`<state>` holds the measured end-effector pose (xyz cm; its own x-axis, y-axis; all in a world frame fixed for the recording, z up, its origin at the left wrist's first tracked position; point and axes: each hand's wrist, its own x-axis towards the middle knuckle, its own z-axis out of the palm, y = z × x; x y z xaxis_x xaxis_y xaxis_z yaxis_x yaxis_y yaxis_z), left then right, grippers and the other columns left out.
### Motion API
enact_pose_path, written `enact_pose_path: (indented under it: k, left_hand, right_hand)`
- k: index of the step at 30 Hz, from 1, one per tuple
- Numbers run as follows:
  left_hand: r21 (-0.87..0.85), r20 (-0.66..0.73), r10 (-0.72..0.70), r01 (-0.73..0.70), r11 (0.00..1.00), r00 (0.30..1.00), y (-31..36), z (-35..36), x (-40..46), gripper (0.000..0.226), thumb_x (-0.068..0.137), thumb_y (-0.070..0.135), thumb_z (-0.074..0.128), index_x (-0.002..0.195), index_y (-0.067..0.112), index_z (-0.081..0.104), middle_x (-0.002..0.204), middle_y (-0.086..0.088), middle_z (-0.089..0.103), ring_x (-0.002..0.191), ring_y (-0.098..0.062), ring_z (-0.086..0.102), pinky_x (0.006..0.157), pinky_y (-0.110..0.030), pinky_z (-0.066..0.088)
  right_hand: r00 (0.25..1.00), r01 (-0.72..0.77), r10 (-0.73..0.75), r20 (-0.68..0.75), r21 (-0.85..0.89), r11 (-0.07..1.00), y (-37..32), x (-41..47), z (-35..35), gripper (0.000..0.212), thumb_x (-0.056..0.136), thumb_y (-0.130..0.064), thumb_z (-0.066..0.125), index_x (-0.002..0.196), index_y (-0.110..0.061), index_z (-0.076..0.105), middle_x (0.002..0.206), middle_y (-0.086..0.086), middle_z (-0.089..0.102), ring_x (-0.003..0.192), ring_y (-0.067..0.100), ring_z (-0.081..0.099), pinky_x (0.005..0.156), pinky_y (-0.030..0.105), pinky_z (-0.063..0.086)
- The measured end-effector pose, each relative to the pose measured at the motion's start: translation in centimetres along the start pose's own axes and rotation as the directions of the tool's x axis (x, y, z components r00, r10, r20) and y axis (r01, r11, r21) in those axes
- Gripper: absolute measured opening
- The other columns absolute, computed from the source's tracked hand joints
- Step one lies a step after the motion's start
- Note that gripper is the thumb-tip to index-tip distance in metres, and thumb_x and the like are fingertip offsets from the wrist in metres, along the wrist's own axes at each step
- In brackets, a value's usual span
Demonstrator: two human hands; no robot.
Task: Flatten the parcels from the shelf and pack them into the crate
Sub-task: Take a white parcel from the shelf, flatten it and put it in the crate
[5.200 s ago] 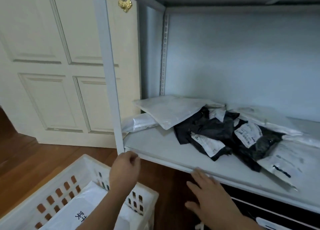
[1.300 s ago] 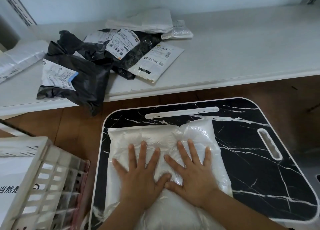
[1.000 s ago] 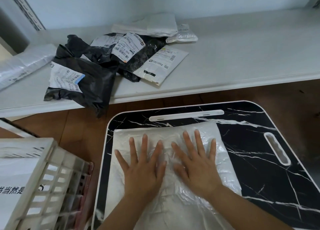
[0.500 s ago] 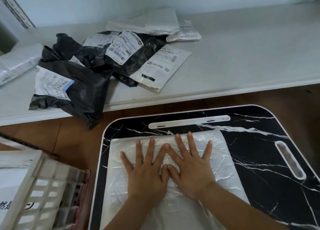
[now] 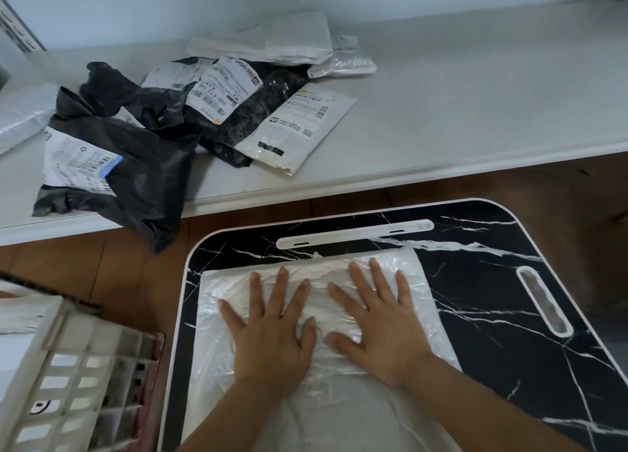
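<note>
From the head camera, looking down: a white plastic parcel [image 5: 316, 315] lies flat on a black marble-patterned tabletop [image 5: 492, 308] with a white rim. Both hands press on it, palms down. The left hand [image 5: 272, 332] has its fingers straight and spread, and so does the right hand [image 5: 380, 322]; neither grips anything, they only bear down on the crinkled plastic. The two thumbs point toward each other and lie close together near the parcel's middle, not quite touching. The parcel's far edge runs just short of a long white slot [image 5: 355, 233] in the tabletop; a second slot [image 5: 543, 300] sits well to the right of it.

Beyond the table stands the white shelf [image 5: 475, 94], with wooden floor [image 5: 102, 268] showing between them. On the shelf is a heap of parcels: a crumpled black bag [image 5: 136, 172] with a printed label hangs partly over the front edge, a second black bag [image 5: 251, 111] lies behind it, a white labelled mailer [image 5: 295, 128] leans against that one, and pale folded mailers [image 5: 282, 40] rest at the back. Another white parcel [image 5: 20, 115] shows at the far left.

At lower left is the white slotted crate [image 5: 78, 376], beside the table, with something white inside.
</note>
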<state>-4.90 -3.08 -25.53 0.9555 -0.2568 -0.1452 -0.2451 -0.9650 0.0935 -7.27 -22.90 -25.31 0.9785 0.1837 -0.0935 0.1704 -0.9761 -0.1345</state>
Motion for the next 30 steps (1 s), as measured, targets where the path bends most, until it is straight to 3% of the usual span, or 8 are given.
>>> enact_pose_path:
  k: [10, 14, 17, 20, 23, 26, 28, 30]
  left_hand:
    - [-0.003, 0.021, 0.001, -0.001, 1.000, 1.000, -0.1, -0.2, 0.2, 0.059, 0.090, 0.065, 0.001, 0.147, 0.050, 0.002, 0.160, 0.011, 0.000, 0.147, -0.030, -0.009, 0.108, -0.071, -0.001]
    - [-0.012, 0.056, 0.018, -0.018, 1.000, 0.998, -0.3, -1.0, -1.5, 0.062, 0.086, 0.069, -0.009, 0.145, 0.051, -0.012, 0.157, 0.012, -0.020, 0.144, -0.025, -0.023, 0.109, -0.068, -0.008]
    - [-0.028, 0.135, -0.139, 0.144, 0.989, 0.981, -0.6, -0.9, -4.3, 0.062, 0.078, 0.072, -0.011, 0.136, 0.055, -0.029, 0.147, 0.013, -0.041, 0.139, -0.023, -0.036, 0.105, -0.066, -0.019]
    - [-0.144, 0.037, -0.432, 0.432, 0.890, 0.901, -0.7, -2.0, -6.2, 0.075, 0.083, 0.076, 0.025, 0.149, 0.045, 0.006, 0.161, -0.007, -0.007, 0.147, -0.035, 0.003, 0.111, -0.060, 0.009]
    - [-0.407, -0.064, -0.646, 0.571, 0.712, 0.760, -1.9, -3.6, -6.3, 0.055, 0.079, 0.034, 0.070, 0.128, 0.012, 0.058, 0.133, -0.022, 0.047, 0.114, -0.042, 0.049, 0.095, -0.048, 0.041]
    - [-0.597, -0.051, -0.640, 0.490, 0.635, 0.767, -3.1, -5.4, -5.6, 0.029, 0.082, -0.003, 0.059, 0.107, 0.003, 0.072, 0.113, -0.022, 0.065, 0.102, -0.038, 0.060, 0.086, -0.036, 0.045]
    - [-0.653, -0.074, -0.641, 0.449, 0.610, 0.764, -4.0, -7.0, -4.5, 0.031, 0.085, -0.006, 0.053, 0.110, 0.000, 0.070, 0.117, -0.021, 0.066, 0.107, -0.037, 0.060, 0.091, -0.034, 0.044]
    - [-0.524, -0.117, -0.566, 0.434, 0.733, 0.816, -4.6, -7.5, -3.9, 0.038, 0.091, 0.008, 0.052, 0.128, 0.004, 0.059, 0.138, -0.019, 0.052, 0.124, -0.037, 0.049, 0.105, -0.038, 0.038]
  right_hand:
    - [0.988, -0.153, 0.152, 0.033, 0.020, 0.988, 1.3, -1.4, -0.4, 0.074, 0.085, -0.083, 0.020, 0.148, -0.046, 0.023, 0.161, 0.011, 0.007, 0.149, 0.029, -0.005, 0.109, 0.065, 0.001]
    - [0.977, -0.168, 0.168, 0.129, -0.010, 0.986, 1.2, -1.3, -1.3, 0.074, 0.082, -0.086, 0.011, 0.145, -0.054, -0.011, 0.156, 0.002, -0.032, 0.137, 0.021, -0.040, 0.107, 0.068, -0.015]
    - [0.927, -0.351, 0.350, 0.134, -0.015, 0.936, 0.1, -2.8, -1.9, 0.082, 0.076, -0.090, 0.010, 0.141, -0.051, -0.023, 0.152, 0.006, -0.039, 0.137, 0.026, -0.040, 0.108, 0.069, -0.012]
    - [0.824, -0.567, 0.557, 0.105, 0.125, 0.814, -1.4, -4.5, -3.1, 0.091, 0.074, -0.089, 0.029, 0.148, -0.049, -0.004, 0.158, 0.012, -0.015, 0.145, 0.033, -0.006, 0.111, 0.058, 0.013]
    - [0.733, -0.649, 0.679, 0.045, 0.347, 0.677, -1.6, -4.8, -4.2, 0.075, 0.076, -0.063, 0.067, 0.139, -0.038, 0.035, 0.150, 0.014, 0.020, 0.131, 0.033, 0.027, 0.102, 0.047, 0.033]
    - [0.748, -0.543, 0.662, 0.035, 0.606, 0.581, 0.6, -4.2, -4.9, 0.044, 0.086, -0.016, 0.069, 0.128, -0.014, 0.058, 0.142, 0.016, 0.037, 0.118, 0.031, 0.048, 0.102, 0.035, 0.039]
    - [0.820, -0.455, 0.572, -0.009, 0.596, 0.662, 1.8, -3.4, -6.1, 0.047, 0.092, -0.012, 0.061, 0.138, -0.008, 0.050, 0.152, 0.013, 0.030, 0.131, 0.027, 0.043, 0.108, 0.029, 0.032]
    - [0.891, -0.385, 0.454, -0.027, 0.485, 0.785, 2.0, -2.9, -7.2, 0.058, 0.095, -0.030, 0.058, 0.148, -0.018, 0.037, 0.161, 0.004, 0.012, 0.146, 0.025, 0.018, 0.116, 0.039, 0.020]
